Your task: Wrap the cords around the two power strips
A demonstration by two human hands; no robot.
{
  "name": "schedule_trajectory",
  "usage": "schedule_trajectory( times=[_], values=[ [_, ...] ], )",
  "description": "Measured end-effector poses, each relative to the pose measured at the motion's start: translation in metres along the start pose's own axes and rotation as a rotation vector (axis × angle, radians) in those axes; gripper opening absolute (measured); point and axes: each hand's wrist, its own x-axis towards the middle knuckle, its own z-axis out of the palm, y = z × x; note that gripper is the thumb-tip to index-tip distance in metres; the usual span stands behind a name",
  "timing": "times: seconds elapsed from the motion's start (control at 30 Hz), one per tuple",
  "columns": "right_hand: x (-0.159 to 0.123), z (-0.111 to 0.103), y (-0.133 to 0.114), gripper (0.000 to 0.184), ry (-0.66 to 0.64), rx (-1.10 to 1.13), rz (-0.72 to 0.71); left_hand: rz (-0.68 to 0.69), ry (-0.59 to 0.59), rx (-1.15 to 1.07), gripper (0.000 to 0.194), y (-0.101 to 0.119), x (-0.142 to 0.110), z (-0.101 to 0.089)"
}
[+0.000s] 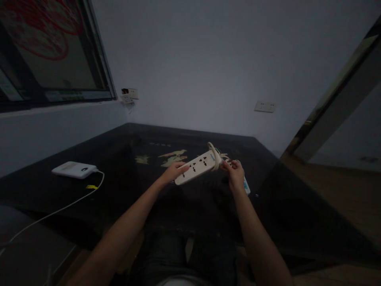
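Note:
A white power strip (196, 166) is held tilted above the dark table, its right end higher than its left. My left hand (175, 172) is closed on its left end, thumb on top of the sockets. The strip's pale cord (216, 158) wraps around the right end, with a loop rising above it. There my right hand (235, 171) is closed, fingers pinching the cord close to the strip's end. Partly hidden behind the right hand is a white and blue object (247, 186), whose kind I cannot make out.
On the left of the black table (125, 198) lies a white power bank (74, 169) with a white cable (64, 207) running off the near left edge. A yellow tag (91, 187) sits by it. Wall sockets (264, 106) are behind, and a window (56, 51) is at left.

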Motion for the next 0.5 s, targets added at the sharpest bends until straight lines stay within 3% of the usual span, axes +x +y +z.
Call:
schedule_trajectory(
  times=[0.17,0.27,0.4,0.5],
  values=[
    [0.006,-0.007,-0.013,0.039,0.050,0.219,0.005,-0.007,-0.157,0.072,0.044,0.006,-0.004,-0.001],
    [0.007,-0.009,-0.018,0.035,0.009,0.269,-0.016,-0.043,-0.208,0.146,0.041,0.008,-0.007,0.002],
    [0.003,-0.008,-0.023,0.030,-0.100,0.279,-0.044,-0.078,-0.170,0.207,0.040,0.005,-0.006,0.004],
    [-0.004,-0.004,-0.027,0.030,-0.238,0.242,-0.019,-0.087,-0.064,0.227,0.042,0.002,-0.004,0.004]
  ],
)
